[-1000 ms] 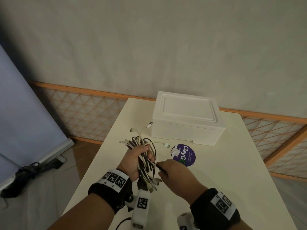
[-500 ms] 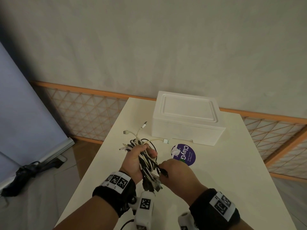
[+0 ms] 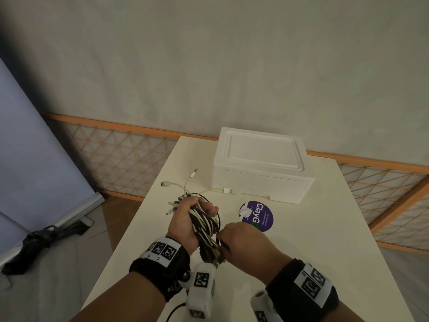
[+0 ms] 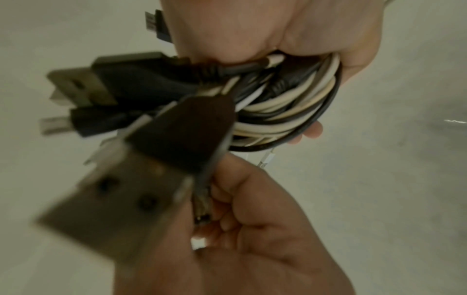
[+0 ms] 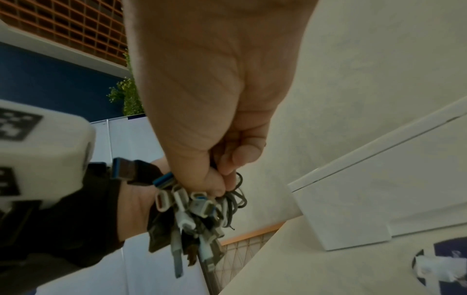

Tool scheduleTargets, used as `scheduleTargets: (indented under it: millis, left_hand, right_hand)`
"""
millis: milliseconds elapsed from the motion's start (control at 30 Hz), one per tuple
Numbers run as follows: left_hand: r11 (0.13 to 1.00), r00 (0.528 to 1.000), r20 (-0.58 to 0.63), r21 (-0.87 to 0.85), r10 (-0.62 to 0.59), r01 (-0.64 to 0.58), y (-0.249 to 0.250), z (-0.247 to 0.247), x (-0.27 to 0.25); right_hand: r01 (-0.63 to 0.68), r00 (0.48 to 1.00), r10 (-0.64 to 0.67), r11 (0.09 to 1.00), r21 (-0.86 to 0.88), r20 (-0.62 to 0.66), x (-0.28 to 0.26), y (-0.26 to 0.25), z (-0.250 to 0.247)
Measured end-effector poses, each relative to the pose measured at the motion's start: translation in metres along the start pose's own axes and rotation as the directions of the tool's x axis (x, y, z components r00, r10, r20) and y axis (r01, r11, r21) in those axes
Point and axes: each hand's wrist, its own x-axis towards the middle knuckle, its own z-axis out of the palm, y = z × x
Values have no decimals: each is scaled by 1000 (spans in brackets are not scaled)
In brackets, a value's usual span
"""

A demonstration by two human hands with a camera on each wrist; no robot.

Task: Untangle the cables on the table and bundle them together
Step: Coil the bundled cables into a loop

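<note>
left hand (image 3: 185, 223) fisted round cable bundle (image 3: 204, 223) | right hand (image 3: 241, 242) pinching thin black cable (image 4: 202, 201) | wrap tight, keep plugs aligned

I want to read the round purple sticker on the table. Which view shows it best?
The head view: the sticker lies whole there, beside the white box. The right wrist view cuts it at the edge; the left wrist view lacks it.

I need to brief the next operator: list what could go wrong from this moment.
1. The left hand grips the cable bundle mid-length; loose white ends splay toward the white box and could snag or slip out.
2. The right hand pinches one thin black cable; pulling hard may tighten the tangle.
3. The plugs hang ungathered below the grip.
</note>
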Motion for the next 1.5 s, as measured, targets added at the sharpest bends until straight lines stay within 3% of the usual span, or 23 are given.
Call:
scheduleTargets:
  millis: [167, 233, 300, 433, 533, 600, 733, 833, 900, 967, 1067, 1200, 1267, 1367, 1500]
  left_hand:
    - [998, 998, -11, 22, -54, 54, 2, 3, -3]
    - [992, 995, 10, 76, -100, 99, 4, 6, -6]
    - [975, 983, 43, 137, -181, 174, 4, 8, -9]
    - [897, 902, 130, 236, -411, 375, 5, 13, -18]
    - [859, 835, 235, 265, -498, 438, -2, 13, -22]
    - [846, 821, 257, 324, -510, 424, -8, 12, -22]
    - [850, 885, 165, 401, -435, 343, -7, 17, -22]
    - [785, 946, 41, 571, -321, 241, -2, 18, -23]
    - [735, 974, 32, 662, -225, 148, -3, 17, -24]
    - [690, 974, 65, 716, -216, 105, -4, 16, -24]
    - [628, 965, 83, 772, -249, 95, -11, 13, -23]
    - [622, 913, 192, 779, -360, 81, -12, 14, -30]
    - [605, 851, 287, 795, -439, 44, -5, 19, -37]
    - [644, 756, 362, 758, -545, 101, -1, 20, -42]
    - [686, 752, 349, 704, -559, 184, -7, 15, -34]
  right_hand:
    - [105, 995, -104, 993, 47, -6, -1, 2, -12]
    - [80, 997, -80, 988, 129, -8, -2, 5, -20]
    - [161, 982, -147, 980, 120, -117, -2, 3, -27]
    - [372, 848, -417, 908, -192, -328, 4, 12, -25]
    - [426, 808, -460, 888, -175, -367, 9, 18, -33]
    - [465, 811, -479, 876, -128, -336, 13, 18, -36]
    - [424, 849, -388, 905, 25, -360, 18, 15, -29]
    - [388, 854, -314, 915, 107, -415, 19, 10, -19]
    - [395, 841, -310, 912, 111, -442, 19, 7, -16]
    - [379, 853, -286, 914, 142, -436, 20, 8, -19]
    - [382, 869, -251, 888, 257, -427, 28, 15, -26]
    - [415, 881, -254, 820, 394, -400, 34, 27, -26]
    - [392, 901, -235, 801, 451, -365, 31, 30, -25]
    - [376, 913, -202, 756, 536, -355, 28, 29, -24]
    - [275, 920, -53, 793, 544, -388, 26, 19, -25]
